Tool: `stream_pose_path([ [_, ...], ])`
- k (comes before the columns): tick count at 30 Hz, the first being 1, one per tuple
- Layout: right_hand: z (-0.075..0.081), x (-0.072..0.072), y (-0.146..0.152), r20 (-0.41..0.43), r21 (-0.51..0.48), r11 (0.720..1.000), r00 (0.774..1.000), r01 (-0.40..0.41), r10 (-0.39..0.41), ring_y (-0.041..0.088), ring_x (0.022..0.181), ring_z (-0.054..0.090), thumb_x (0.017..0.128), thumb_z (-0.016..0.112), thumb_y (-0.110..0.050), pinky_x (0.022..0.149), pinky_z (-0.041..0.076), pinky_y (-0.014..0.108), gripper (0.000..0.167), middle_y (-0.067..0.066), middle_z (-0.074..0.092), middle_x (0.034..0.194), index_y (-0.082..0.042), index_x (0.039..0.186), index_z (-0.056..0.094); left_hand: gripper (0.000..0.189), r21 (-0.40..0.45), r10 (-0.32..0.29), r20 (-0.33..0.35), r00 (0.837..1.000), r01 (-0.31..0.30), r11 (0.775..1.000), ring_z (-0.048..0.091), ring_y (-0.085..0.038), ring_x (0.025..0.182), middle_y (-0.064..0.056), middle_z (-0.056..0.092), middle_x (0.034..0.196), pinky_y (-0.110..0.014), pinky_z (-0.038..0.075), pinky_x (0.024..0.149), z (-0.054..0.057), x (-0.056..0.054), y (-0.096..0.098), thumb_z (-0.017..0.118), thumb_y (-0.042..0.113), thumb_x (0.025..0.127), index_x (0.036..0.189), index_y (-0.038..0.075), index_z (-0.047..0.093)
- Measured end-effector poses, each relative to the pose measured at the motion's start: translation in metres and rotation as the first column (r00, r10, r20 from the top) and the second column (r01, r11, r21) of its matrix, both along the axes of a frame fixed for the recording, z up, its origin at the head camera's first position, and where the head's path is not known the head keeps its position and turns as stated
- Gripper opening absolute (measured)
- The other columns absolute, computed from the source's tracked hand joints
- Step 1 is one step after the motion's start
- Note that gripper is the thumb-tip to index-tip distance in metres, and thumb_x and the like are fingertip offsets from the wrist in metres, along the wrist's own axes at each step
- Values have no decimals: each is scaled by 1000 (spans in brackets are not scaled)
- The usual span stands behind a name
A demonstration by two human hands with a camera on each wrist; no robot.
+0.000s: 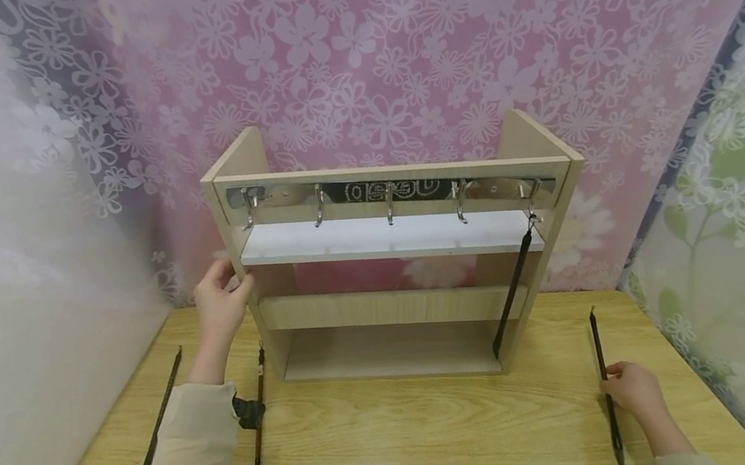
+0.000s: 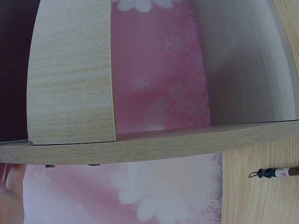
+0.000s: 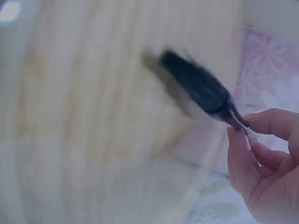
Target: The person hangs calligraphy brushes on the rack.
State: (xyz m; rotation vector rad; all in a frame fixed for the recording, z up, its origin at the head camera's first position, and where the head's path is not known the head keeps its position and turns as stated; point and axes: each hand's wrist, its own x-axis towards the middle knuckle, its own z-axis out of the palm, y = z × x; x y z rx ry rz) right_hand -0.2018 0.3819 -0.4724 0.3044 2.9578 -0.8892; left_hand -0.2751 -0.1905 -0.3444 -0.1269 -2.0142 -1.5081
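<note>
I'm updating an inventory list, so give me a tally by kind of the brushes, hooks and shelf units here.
Slender, dark, long-handled brushes: 4
Shiny, silvery metal hooks: 5
Pale wooden, box-shaped shelf unit: 1
Total: 10

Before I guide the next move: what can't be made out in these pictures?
Head: how the hanging brush joins the rightmost hook, too small.
Head: part of the labelled brush, hidden by the black wrist device.
Left wrist: most of the left hand, cut off by the left edge.
Left wrist: print on the white label, too small.
Right wrist: fine detail of the pinched brush, blurred.
</note>
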Motion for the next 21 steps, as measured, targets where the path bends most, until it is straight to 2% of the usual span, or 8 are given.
stream_pose_path([
  [6,10,4,-10,-37,-62,997,998,38,-40,28,69,56,81,55,-7,54,49,34,42,23,56,85,20,111,43,28,-2,0,-5,1000,0,1000,52,-27,106,-20,58,105,-35,46,85,-1,-1,0,58,-5,77,106,-6,57],
  [12,22,11,-24,-132,-83,995,990,48,-59,32,75,57,80,54,-6,52,49,30,40,19,56,85,16,112,45,28,5,-2,-4,1000,2,1000,51,-27,107,-21,58,105,-37,46,85,-1,-3,-1,58,-5,77,105,-6,57],
  [16,31,15,-34,-186,-92,995,981,45,-62,35,80,56,80,55,-6,54,50,31,39,20,56,88,15,112,46,29,8,-2,2,1000,2,1000,51,-28,107,-21,57,106,-37,46,86,-1,-3,-2,58,-5,77,106,-6,56],
  [21,41,21,-45,-231,-109,993,970,48,-72,33,80,54,80,56,-6,56,51,29,39,21,56,91,12,113,47,29,-1,0,7,1000,0,1000,50,-29,108,-22,56,107,-38,45,86,-1,-2,-1,57,-5,78,107,-8,55],
])
